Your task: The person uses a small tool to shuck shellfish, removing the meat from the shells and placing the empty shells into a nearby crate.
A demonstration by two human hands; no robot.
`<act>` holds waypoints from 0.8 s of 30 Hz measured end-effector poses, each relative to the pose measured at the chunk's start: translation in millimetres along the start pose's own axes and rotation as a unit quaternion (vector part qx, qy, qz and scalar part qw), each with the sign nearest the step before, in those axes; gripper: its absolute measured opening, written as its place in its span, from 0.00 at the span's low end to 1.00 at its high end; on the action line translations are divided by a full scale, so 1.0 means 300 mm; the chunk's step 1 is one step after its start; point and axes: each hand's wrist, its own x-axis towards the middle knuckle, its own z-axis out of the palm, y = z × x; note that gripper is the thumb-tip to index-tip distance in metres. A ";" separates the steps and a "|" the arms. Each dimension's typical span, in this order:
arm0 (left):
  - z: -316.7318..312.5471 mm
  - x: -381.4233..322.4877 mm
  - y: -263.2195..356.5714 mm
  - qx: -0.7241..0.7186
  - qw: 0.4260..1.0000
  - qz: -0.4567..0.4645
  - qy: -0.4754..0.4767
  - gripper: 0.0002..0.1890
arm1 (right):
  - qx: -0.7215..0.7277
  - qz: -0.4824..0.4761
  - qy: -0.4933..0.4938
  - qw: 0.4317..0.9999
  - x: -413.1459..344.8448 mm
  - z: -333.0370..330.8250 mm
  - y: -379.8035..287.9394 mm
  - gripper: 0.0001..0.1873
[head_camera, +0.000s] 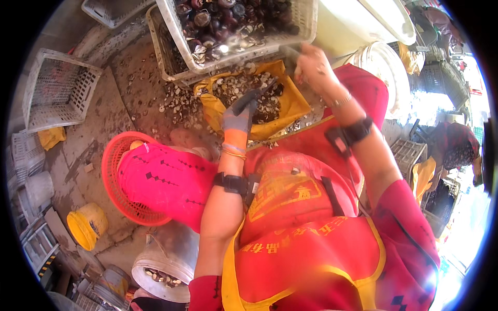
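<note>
My left hand [242,109], in a grey and orange glove, is over a yellow sheet-lined container [293,103] filled with small shell pieces. Its dark fingers point up and right; whether something is held in them cannot be told. My right hand [313,66] is bare and blurred, with fingers curled beside the container's upper right corner. A dark, blurred shape lies at its fingertips, too unclear to name. Just above both hands, a pale plastic crate [249,54] holds dark round shellfish [223,23] and some pale pieces. It rests on another crate [157,46].
A red plastic basket [111,175] is by my left leg. White buckets [167,268] [389,74], a yellow bucket [87,225] and an empty crate [58,93] stand around. Shell bits litter the floor. People [455,145] are at the right, among crates.
</note>
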 end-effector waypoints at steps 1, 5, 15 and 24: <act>-0.002 0.017 -0.019 0.004 1.000 0.002 0.003 0.12 | -0.163 -0.080 0.024 0.983 0.093 -0.031 0.034 0.13; 0.006 0.045 -0.039 -0.028 0.999 -0.030 0.025 0.12 | -0.498 -0.205 0.066 0.840 0.394 -0.037 0.099 0.05; 0.001 0.068 -0.048 0.015 0.999 0.036 -0.005 0.13 | -0.599 -0.150 0.013 0.786 0.514 0.009 0.135 0.09; 0.005 0.049 -0.045 -0.039 0.989 0.087 -0.114 0.17 | -0.265 -0.310 -0.149 0.901 -0.038 0.002 0.180 0.18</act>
